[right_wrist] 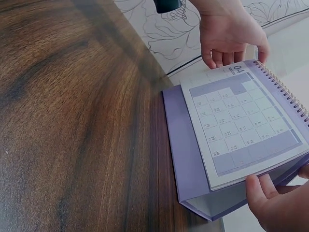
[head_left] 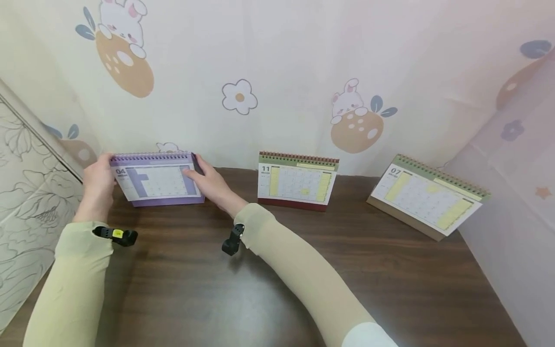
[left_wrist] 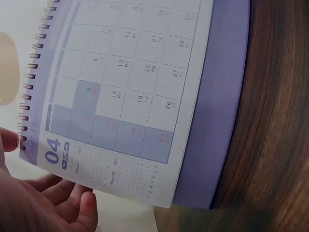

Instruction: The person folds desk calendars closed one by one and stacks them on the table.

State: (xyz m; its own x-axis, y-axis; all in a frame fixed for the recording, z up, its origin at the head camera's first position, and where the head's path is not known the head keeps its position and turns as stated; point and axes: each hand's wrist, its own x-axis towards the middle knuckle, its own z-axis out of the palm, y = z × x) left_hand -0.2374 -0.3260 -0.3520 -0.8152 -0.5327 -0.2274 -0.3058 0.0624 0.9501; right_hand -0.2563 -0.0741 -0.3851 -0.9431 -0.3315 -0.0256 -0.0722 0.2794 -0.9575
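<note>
A purple spiral desk calendar (head_left: 165, 183), turned to page 04, stands on the table at the left, against the curtain. My left hand (head_left: 99, 180) holds its left edge. In the left wrist view the thumb of that hand (left_wrist: 43, 203) is by the spiral's end, and its curled fingers lie at the calendar's side, partly behind it. At the opposite edge my right hand (head_left: 214, 185) grips the calendar, thumb on the front page and fingers behind. From the right wrist view, the purple base (right_wrist: 181, 140) rests on the wood, with the right fingers (right_wrist: 256, 188) at its near side.
A calendar with a dark red base (head_left: 297, 180), on page 11, stands in the middle. Further right is an angled calendar (head_left: 427, 195) on page 07. Behind them hangs a patterned curtain (head_left: 286, 125); a floral panel (head_left: 34, 207) borders the brown table (head_left: 277, 289) at left.
</note>
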